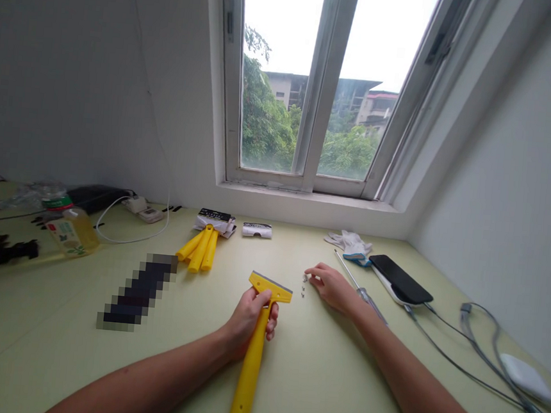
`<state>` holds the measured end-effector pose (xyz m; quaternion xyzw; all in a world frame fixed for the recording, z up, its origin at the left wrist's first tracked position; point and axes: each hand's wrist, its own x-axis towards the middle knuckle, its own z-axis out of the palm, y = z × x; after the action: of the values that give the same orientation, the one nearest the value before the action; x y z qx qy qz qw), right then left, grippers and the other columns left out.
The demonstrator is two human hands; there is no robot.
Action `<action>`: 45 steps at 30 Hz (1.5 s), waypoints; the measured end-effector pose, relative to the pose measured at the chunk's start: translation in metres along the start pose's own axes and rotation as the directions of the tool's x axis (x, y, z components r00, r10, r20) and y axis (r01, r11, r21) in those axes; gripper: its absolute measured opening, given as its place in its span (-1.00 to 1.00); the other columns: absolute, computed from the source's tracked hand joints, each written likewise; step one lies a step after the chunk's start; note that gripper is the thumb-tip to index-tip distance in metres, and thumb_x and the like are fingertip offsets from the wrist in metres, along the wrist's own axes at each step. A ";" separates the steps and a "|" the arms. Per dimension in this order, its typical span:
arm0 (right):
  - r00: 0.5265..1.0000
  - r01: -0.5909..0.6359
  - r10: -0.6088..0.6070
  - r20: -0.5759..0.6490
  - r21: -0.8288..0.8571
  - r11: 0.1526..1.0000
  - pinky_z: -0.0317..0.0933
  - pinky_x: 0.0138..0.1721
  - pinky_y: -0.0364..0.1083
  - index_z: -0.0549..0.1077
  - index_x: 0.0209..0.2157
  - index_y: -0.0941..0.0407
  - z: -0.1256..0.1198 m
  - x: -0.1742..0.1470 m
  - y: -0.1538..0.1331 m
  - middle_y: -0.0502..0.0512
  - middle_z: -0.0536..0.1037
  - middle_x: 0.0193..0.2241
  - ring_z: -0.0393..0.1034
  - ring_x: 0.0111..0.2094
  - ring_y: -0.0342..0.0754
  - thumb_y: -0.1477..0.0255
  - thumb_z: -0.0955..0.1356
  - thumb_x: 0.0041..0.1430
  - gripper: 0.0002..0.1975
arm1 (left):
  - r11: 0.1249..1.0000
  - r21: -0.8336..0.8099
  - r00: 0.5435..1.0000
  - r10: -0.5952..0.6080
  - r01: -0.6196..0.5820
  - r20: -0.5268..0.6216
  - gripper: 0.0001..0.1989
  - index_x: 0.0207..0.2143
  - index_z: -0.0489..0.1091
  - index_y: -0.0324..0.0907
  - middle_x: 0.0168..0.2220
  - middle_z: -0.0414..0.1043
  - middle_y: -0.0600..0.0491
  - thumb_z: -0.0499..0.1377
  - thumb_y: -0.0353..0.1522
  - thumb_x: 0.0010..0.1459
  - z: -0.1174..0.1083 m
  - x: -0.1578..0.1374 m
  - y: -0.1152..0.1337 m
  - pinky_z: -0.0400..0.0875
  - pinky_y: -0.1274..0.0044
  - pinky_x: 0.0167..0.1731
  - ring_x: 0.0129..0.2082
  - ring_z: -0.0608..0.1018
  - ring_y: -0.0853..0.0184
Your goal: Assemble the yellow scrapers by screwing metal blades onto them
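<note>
A yellow scraper (253, 359) with a wide head and a metal blade edge is gripped in my left hand (245, 323). My thumb presses on its neck, and the long handle points toward me. Several small silver screws (302, 294) lie in a short row to the right of the scraper head. At the far end of that row, my right hand (332, 287) has its fingertips pinched at one screw; whether it is lifted off the table I cannot tell. A screwdriver (366, 297) lies just beyond my right wrist, partly hidden by the forearm.
More yellow scrapers (199, 251) in packaging lie at the back left, beside a small white packet (256, 230). Gloves (352, 244), a black phone (400, 278) and cables (466, 339) are on the right. A bottle (78, 231) stands left. One dark object (137, 294) is pixelated.
</note>
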<state>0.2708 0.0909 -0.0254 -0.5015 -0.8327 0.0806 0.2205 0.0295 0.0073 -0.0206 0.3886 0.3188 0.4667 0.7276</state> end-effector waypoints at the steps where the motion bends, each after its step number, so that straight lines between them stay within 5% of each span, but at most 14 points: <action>1: 1.000 0.005 -0.005 0.004 -0.001 1.000 0.21 -0.16 -0.09 0.53 -0.19 0.07 0.000 0.001 -0.001 0.14 0.49 -0.24 0.40 -0.27 -0.05 0.43 0.24 0.20 -0.74 | 1.000 0.001 1.000 0.001 -0.001 -0.002 -0.71 -0.38 0.12 -0.15 -0.52 0.29 0.17 0.13 -0.16 0.08 0.000 0.000 0.000 0.20 0.61 -0.71 -0.70 0.28 0.52; 11: 0.999 -0.005 0.006 0.037 -0.030 1.000 0.18 -0.21 -0.11 0.50 -0.35 0.10 -0.003 0.001 -0.012 0.11 0.48 -0.31 0.36 -0.26 -0.05 0.42 0.25 0.17 -0.81 | 1.000 0.024 1.000 0.009 -0.009 -0.002 -0.73 -0.37 0.13 -0.16 -0.53 0.29 0.16 0.10 -0.17 0.11 0.000 0.000 -0.002 0.20 0.61 -0.72 -0.71 0.28 0.52; 19: 0.996 -0.083 0.082 0.045 0.018 0.996 0.13 -0.42 -0.12 0.41 -0.50 0.14 -0.013 0.000 -0.018 0.08 0.47 -0.49 0.30 -0.46 -0.08 0.46 0.28 0.04 -0.90 | 1.000 0.023 1.000 0.007 -0.007 0.001 -0.71 -0.36 0.12 -0.15 -0.52 0.30 0.17 0.11 -0.15 0.10 -0.001 0.002 -0.004 0.21 0.62 -0.72 -0.71 0.29 0.52; 30: 0.977 0.204 -0.211 0.032 0.160 0.966 0.15 -0.28 -0.09 0.37 -0.48 0.10 -0.027 -0.009 -0.118 0.04 0.44 -0.46 0.26 -0.38 -0.09 0.49 0.33 0.03 -0.96 | 0.983 0.105 0.989 0.146 -0.148 0.027 -0.74 -0.33 0.15 -0.18 -0.56 0.27 0.17 0.05 -0.17 0.19 0.002 -0.002 -0.009 0.24 0.62 -0.77 -0.74 0.28 0.51; 45: 0.981 0.174 -0.180 0.074 0.077 0.982 0.11 -0.29 -0.12 0.37 -0.51 0.11 -0.036 -0.013 -0.122 0.00 0.43 -0.48 0.26 -0.41 -0.12 0.56 0.30 -0.01 -0.92 | 0.952 0.210 0.975 0.219 -0.224 0.045 -0.72 -0.31 0.17 -0.20 -0.56 0.28 0.17 0.02 -0.15 0.22 0.004 -0.004 -0.012 0.22 0.64 -0.77 -0.74 0.30 0.52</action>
<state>0.1947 0.0176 0.0459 -0.4137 -0.8789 0.1099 0.2104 0.0368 -0.0006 -0.0285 0.5028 0.3137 0.5041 0.6282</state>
